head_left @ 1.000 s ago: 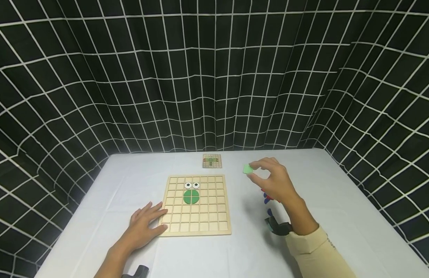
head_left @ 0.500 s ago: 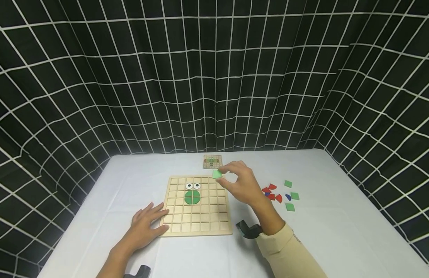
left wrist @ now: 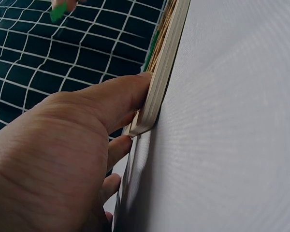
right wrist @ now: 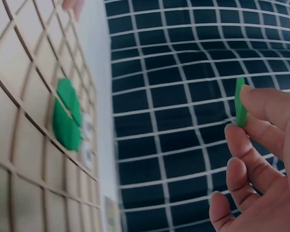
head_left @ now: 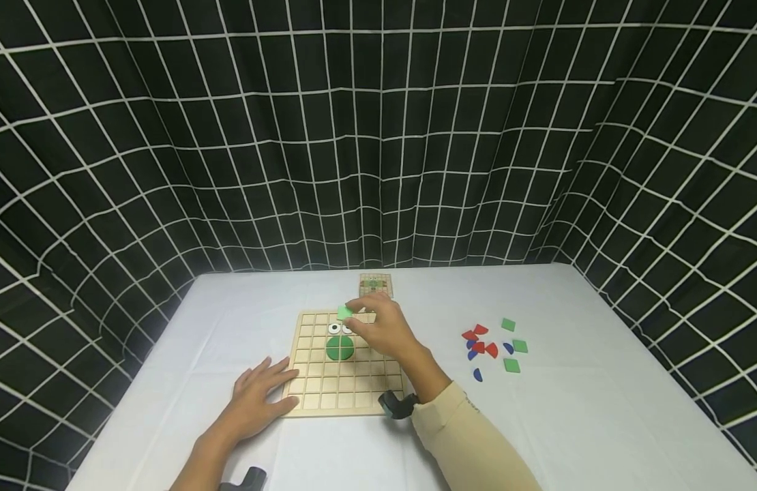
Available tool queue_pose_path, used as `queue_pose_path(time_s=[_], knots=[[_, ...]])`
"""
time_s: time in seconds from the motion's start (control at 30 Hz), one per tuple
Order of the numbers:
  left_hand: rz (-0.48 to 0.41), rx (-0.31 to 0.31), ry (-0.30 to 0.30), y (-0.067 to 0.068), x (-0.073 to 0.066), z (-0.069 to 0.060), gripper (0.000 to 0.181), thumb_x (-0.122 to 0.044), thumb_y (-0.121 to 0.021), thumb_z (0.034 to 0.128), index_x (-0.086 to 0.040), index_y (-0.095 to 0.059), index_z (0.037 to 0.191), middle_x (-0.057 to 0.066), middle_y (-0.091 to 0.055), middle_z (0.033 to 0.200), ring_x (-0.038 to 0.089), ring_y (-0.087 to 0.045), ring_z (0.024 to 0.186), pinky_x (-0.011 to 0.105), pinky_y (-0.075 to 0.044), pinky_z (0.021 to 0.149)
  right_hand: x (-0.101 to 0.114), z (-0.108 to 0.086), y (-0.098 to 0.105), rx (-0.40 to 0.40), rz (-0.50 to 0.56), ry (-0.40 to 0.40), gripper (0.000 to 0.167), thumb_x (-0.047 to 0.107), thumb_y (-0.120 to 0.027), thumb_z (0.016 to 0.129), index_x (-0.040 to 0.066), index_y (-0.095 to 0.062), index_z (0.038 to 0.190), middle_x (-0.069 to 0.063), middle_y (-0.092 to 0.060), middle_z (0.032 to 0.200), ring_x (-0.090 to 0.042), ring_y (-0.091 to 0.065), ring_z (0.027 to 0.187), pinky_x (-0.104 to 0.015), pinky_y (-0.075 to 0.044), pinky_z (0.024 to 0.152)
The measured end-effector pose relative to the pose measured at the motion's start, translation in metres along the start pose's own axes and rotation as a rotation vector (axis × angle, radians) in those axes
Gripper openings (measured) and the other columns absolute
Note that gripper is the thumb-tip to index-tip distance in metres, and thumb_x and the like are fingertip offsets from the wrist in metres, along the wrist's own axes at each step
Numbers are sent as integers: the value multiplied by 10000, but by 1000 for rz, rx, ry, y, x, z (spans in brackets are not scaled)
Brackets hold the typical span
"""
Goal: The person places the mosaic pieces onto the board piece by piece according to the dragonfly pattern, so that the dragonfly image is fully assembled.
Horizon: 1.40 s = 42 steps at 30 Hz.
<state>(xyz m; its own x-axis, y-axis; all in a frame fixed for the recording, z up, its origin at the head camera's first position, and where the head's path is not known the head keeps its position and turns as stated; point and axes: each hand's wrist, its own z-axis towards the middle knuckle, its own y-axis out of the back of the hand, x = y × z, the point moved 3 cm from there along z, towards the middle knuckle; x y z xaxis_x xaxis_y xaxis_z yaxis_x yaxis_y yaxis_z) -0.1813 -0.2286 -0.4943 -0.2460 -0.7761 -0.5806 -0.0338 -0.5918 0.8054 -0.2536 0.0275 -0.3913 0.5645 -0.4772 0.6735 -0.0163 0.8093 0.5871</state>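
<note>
My right hand pinches a green square tile between thumb and fingertips. In the head view it hovers above the far part of the wooden grid board; the right wrist view has the tile in the air, apart from the board. My left hand rests at the board's left edge, its thumb on the near left corner and its fingers spread along the side. On the board sit a green disc of quarter pieces and two eye pieces, one partly covered by my right hand.
Right of the board lie several loose green square tiles, red quarter pieces and blue half-round pieces. Behind the board lies a small pattern card. A black gridded curtain surrounds the white table.
My right hand has carried the green tile leftward from the right side of the table to above the board's far part. The loose pieces have come into sight. My left hand stays put.
</note>
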Motion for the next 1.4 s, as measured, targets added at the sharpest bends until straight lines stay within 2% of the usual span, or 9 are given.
queue_pose_path(time_s=[0.2, 0.43, 0.6, 0.73, 0.83, 0.97, 1.17, 1.4], knots=[[13, 0, 3, -2, 0, 1, 540, -462, -726, 812, -224, -628, 1287, 45, -442, 1467, 348, -221, 1408, 580, -9, 1111, -12, 8, -26, 51, -8, -59, 246, 199, -744, 863, 98, -716, 1086, 9, -668, 1021, -199, -574, 998, -390, -504, 850], [19, 6, -1, -3, 0, 1, 538, -455, -725, 818, -223, -624, 1294, 45, -436, 1471, 345, -217, 1410, 581, -3, 1112, -24, 13, -52, 131, -31, -171, 277, 274, -713, 884, 126, -713, 1119, 51, -664, 1014, -194, -575, 989, -326, -508, 818], [17, 14, -9, -2, -1, 1, 536, -455, -717, 830, -216, -619, 1300, 54, -432, 1473, 358, -211, 1411, 590, -6, 1108, -27, 15, -64, 148, -28, -198, 280, 249, -719, 878, 93, -713, 1111, 42, -667, 1000, -215, -562, 989, -335, -496, 822], [9, 16, -9, 0, -1, 0, 535, -450, -714, 834, -210, -616, 1303, 62, -432, 1473, 368, -206, 1410, 597, -5, 1104, -29, 17, -74, 165, -70, -225, 275, 257, -740, 863, 102, -719, 1089, 50, -664, 965, -175, -550, 939, -330, -484, 822], [4, 15, -11, 1, -1, -1, 533, -441, -719, 833, -208, -618, 1301, 67, -434, 1471, 372, -206, 1409, 602, -5, 1102, -31, 18, -81, 192, -115, -235, 280, 271, -744, 860, 122, -720, 1095, 56, -661, 978, -139, -536, 925, -342, -479, 859], [7, 13, -14, 1, 0, -1, 536, -447, -719, 830, -207, -619, 1299, 70, -436, 1468, 374, -210, 1407, 607, -10, 1100, -32, 19, -89, 231, -169, -235, 297, 280, -737, 867, 127, -714, 1121, 45, -667, 1044, -146, -525, 982, -376, -434, 962], [9, 17, -22, 1, 0, -1, 533, -442, -714, 839, -205, -614, 1306, 65, -432, 1472, 375, -209, 1408, 607, -12, 1099, -33, 19, -96, 275, -249, -203, 289, 265, -738, 866, 123, -722, 1118, 33, -684, 1018, -152, -520, 979, -360, -464, 886], [13, 10, -3, 0, 1, -1, 539, -463, -708, 833, -213, -616, 1303, 67, -435, 1470, 370, -207, 1409, 599, -11, 1103, -31, 21, -100, 323, -371, -179, 284, 310, -743, 851, 168, -732, 1096, 70, -668, 973, -161, -531, 1022, -384, -430, 932]])
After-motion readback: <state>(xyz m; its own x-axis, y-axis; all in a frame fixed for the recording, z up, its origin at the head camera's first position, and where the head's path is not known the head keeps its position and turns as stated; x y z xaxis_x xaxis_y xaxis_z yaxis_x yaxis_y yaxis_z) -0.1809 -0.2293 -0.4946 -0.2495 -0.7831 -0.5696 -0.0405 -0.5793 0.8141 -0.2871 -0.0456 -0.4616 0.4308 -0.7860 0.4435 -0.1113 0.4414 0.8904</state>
